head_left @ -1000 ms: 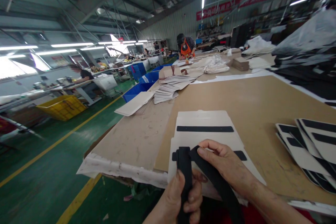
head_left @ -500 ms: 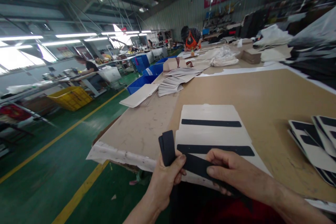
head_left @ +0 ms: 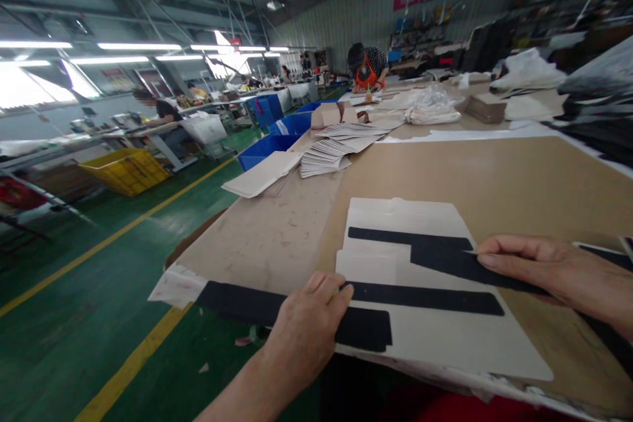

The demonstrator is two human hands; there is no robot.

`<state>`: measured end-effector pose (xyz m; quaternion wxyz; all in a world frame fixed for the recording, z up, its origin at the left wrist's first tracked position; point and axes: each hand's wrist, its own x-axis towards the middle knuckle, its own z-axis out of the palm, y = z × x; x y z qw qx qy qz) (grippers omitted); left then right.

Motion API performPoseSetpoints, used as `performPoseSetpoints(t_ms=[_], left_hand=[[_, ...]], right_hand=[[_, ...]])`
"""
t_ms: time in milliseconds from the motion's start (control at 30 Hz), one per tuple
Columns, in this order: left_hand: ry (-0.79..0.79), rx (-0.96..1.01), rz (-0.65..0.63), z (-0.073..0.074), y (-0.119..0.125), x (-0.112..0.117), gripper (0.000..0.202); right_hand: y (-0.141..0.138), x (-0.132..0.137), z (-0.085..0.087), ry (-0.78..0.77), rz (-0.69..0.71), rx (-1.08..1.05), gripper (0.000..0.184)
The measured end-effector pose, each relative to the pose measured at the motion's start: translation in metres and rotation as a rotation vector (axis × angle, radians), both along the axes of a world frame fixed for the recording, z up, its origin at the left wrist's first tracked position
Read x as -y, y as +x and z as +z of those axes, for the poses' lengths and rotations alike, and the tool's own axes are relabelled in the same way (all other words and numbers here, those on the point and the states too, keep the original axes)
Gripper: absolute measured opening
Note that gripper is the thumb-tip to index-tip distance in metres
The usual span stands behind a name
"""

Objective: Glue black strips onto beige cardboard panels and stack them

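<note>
Two white cards (head_left: 405, 214) overlap on the brown board in front of me, each with a black band stuck across it. My left hand (head_left: 306, 326) is closed on a loose black strip (head_left: 237, 306) that lies flat along the near edge, its left end hanging past the table. My right hand (head_left: 548, 270) pinches a second black strip (head_left: 445, 260), which slants over the upper part of the near card (head_left: 445, 343). The two hands are well apart.
Fanned stacks of white cards (head_left: 331, 148) and flat white sheets (head_left: 262, 175) lie further up the long table (head_left: 494, 178). Blue bins (head_left: 267, 151) and a yellow crate (head_left: 126, 171) stand on the green floor to the left. A person in an orange apron (head_left: 366, 66) works at the far end.
The strips were bunched together between both hands over the table's near edge. Now the hands have spread apart, each holding one strip laid out flat on the cards. The view has dropped slightly.
</note>
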<state>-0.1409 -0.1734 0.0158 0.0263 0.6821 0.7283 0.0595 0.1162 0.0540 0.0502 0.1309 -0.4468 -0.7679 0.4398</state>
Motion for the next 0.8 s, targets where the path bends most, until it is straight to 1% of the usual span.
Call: performPoseSetpoints(t_ms=[33,100,133,233,300,400,500,633,733,800], left_hand=[[0.020,-0.012,-0.015,-0.005,0.000,-0.008,0.059],[0.045,-0.007,-0.003,-0.016,-0.001,-0.020,0.055],[0.049,0.007,0.011,-0.020,-0.002,-0.025,0.053],[0.058,0.064,0.034,-0.031,-0.007,-0.030,0.047],[0.074,0.085,0.021,-0.038,-0.009,-0.030,0.044],[0.127,0.090,-0.011,-0.046,-0.009,-0.027,0.037],[0.174,0.101,-0.006,-0.053,-0.009,-0.025,0.032],[0.169,0.124,0.037,-0.057,-0.010,-0.023,0.033],[0.189,0.106,0.057,-0.058,-0.011,-0.023,0.048],[0.187,0.083,0.043,-0.059,-0.012,-0.023,0.060]], right_hand=[[-0.011,-0.001,-0.001,-0.050,0.030,-0.010,0.035],[-0.033,-0.002,-0.004,-0.190,0.148,-0.012,0.037],[-0.045,-0.003,-0.006,-0.197,0.197,-0.003,0.037],[-0.077,-0.007,-0.012,-0.104,0.325,0.067,0.031],[-0.096,-0.007,-0.016,-0.028,0.386,0.106,0.026],[-0.118,-0.004,-0.021,0.025,0.450,0.136,0.023],[-0.133,0.000,-0.026,0.031,0.482,0.140,0.022],[-0.141,0.001,-0.034,0.044,0.499,0.162,0.020],[-0.142,-0.001,-0.039,0.068,0.518,0.176,0.021],[-0.142,-0.001,-0.042,0.074,0.526,0.180,0.021]])
